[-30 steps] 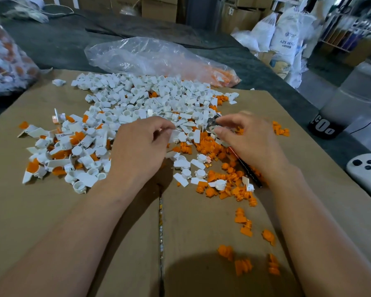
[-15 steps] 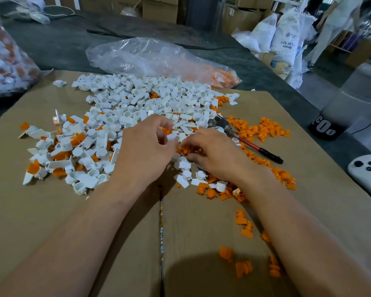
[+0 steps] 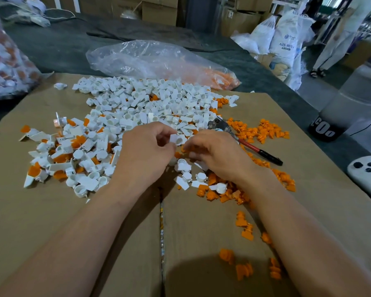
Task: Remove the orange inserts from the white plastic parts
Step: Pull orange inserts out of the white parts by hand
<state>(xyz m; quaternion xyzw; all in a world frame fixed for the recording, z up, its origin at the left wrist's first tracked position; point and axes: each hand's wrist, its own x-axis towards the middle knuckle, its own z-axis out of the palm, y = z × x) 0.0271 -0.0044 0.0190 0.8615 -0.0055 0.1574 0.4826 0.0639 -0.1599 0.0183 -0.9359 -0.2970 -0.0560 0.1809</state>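
Right at the centre, a small white plastic part point(image 3: 176, 139) with a round cup and a flat tab is pinched between the thumb and fingertips of the left grip point(image 3: 146, 153). The right grip point(image 3: 219, 155) sits just beside that part, fingers curled toward it. Whether they hold anything I cannot tell, as the knuckles hide the tips.

Beyond and to the left of the part spreads a heap of white parts point(image 3: 141, 108), some with orange still showing in them. To its right and nearer the person lie loose orange inserts point(image 3: 261, 129), small and ribbed. Pliers point(image 3: 244, 143) with a red-and-black handle rest among them.

Everything lies on brown cardboard point(image 3: 51, 211) over the dark bench point(image 3: 51, 46).

Farther beyond the part, a crinkled clear bag point(image 3: 159, 58) holds orange pieces at its right end. Far left of the part, a second bag point(image 3: 2, 67), cut off by the frame edge and blurred, holds white and orange pieces.
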